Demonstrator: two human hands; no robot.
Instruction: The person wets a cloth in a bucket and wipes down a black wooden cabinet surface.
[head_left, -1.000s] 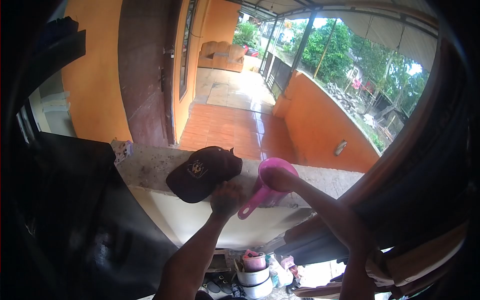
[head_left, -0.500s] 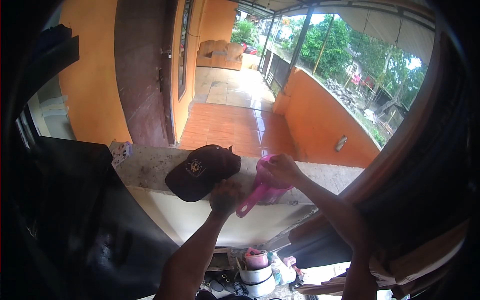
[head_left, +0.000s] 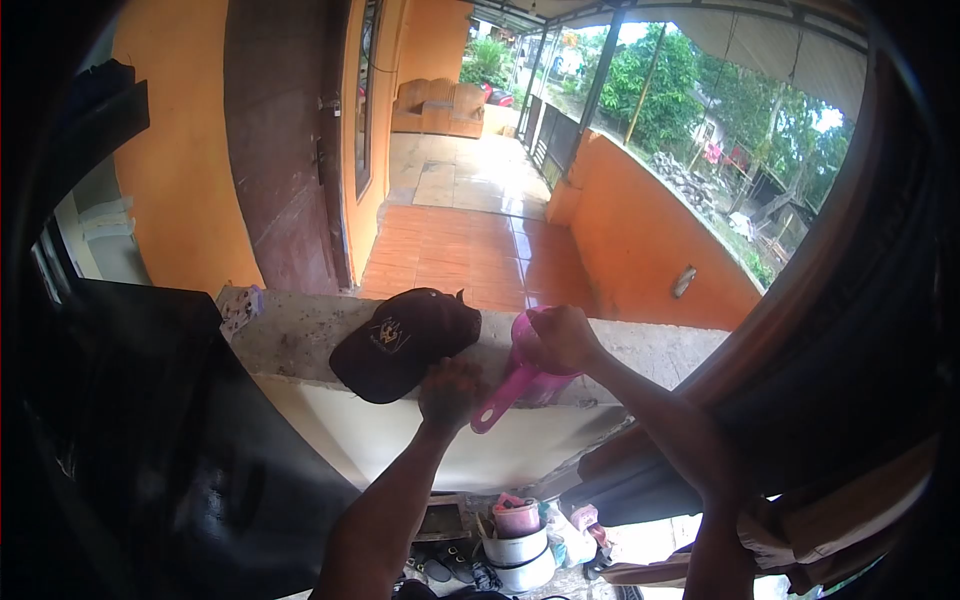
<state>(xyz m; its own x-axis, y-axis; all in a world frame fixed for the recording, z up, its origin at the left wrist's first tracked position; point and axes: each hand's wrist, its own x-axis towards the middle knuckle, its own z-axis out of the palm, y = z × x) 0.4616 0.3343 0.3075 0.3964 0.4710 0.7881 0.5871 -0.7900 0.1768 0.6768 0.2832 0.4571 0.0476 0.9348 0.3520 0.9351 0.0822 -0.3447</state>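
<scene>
Beyond the curled fingers of the left hand (head_left: 452, 394), a dark cap (head_left: 402, 348) lies on the concrete ledge (head_left: 290, 335), its brim toward the near edge and the emblem on its front showing. Those fingers are bent in shadow right at the cap's lower edge; whether they pinch it or merely rest against it, I cannot tell.

Under the fingers of the right hand (head_left: 562, 340) is a pink dipper (head_left: 548, 388), seemingly standing on the ledge, its handle slanting past the front edge toward the left knuckles. The right fingers are gathered at the dipper's mouth with their tips hidden, so what they pinch, if anything, cannot be told.

Judging by this, the work is partway: both things are in place and both hands are at them, but nothing looks finished. What the dipper holds, and so how much is left, is out of sight.
</scene>
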